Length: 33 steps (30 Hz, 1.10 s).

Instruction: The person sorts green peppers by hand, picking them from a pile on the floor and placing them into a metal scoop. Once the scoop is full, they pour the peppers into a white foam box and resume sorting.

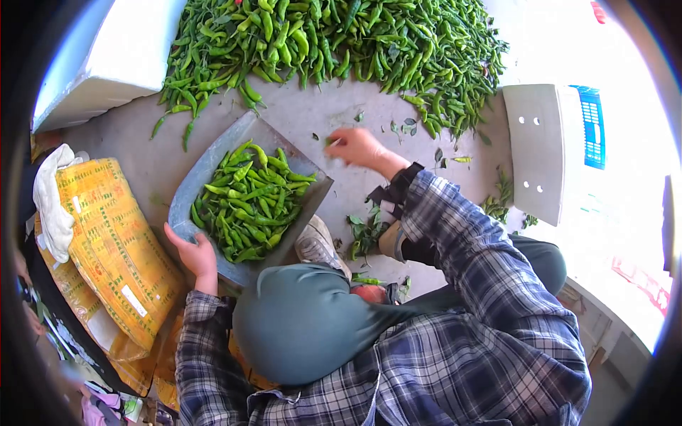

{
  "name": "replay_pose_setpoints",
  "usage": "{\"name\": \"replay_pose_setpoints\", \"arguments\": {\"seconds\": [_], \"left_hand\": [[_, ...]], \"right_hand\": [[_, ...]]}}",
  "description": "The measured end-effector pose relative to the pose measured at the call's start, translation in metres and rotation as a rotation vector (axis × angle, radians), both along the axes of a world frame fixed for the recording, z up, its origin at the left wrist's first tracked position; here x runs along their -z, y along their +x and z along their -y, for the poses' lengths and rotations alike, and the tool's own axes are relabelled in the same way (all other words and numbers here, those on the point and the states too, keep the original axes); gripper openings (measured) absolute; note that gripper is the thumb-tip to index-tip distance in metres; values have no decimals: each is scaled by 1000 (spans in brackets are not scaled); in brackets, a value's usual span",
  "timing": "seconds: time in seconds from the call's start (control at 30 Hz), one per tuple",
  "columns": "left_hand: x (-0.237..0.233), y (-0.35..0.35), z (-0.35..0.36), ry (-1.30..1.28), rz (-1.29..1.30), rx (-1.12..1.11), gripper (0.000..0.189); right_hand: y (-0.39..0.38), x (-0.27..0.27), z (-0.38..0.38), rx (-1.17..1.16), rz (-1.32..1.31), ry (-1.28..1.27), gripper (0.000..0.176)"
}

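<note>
A grey metal scoop [186, 186] full of green chili peppers [249, 206] rests in front of my knee, its wide mouth facing away to the upper right. My left hand [193, 257] grips the scoop's near-left rim, with part of the fingers hidden behind the edge. Just right of the scoop's mouth, my right hand [359, 149] is raised over the floor, slightly blurred. Its fingers are pinched together at a small, partly greenish thing too smeared to name. A large heap of green chili peppers [341, 42] lies on the floor beyond.
White foam boxes stand at the upper left [121, 57] and right [533, 153]. Yellow taped cardboard [117, 234] with a white glove [53, 206] on it is at my left. Loose leaves [366, 231] lie by my shoe [320, 245] on the grey floor [298, 117].
</note>
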<state>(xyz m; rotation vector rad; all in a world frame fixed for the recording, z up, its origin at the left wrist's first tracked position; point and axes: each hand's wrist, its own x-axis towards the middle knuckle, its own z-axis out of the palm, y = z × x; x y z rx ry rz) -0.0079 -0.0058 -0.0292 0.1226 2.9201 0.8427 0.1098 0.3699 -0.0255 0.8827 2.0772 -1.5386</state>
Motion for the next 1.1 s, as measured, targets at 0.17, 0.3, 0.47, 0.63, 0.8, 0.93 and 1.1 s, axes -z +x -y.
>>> {"name": "replay_pose_setpoints", "arguments": {"seconds": [0.17,0.3,0.47,0.63,0.8,0.93,1.1], "left_hand": [[2,0,1,-67,-73,4,72],[1,0,0,-75,-41,-22,73],[0,0,-1,-68,-27,-23,74],[2,0,1,-103,-16,-38,74],[-1,-1,-2,-92,36,-62,75],[-1,-1,-1,-85,45,-59,75],[2,-2,1,-71,11,-49,75]], "right_hand": [[9,24,12,-286,-67,444,33],[41,39,-5,-494,155,770,26],[47,54,-12,-446,164,767,23],[17,32,0,-314,22,470,21],[-24,2,99,-514,-343,297,17],[-42,25,155,-535,-398,233,20],[-53,44,164,-605,-367,301,21]]}}
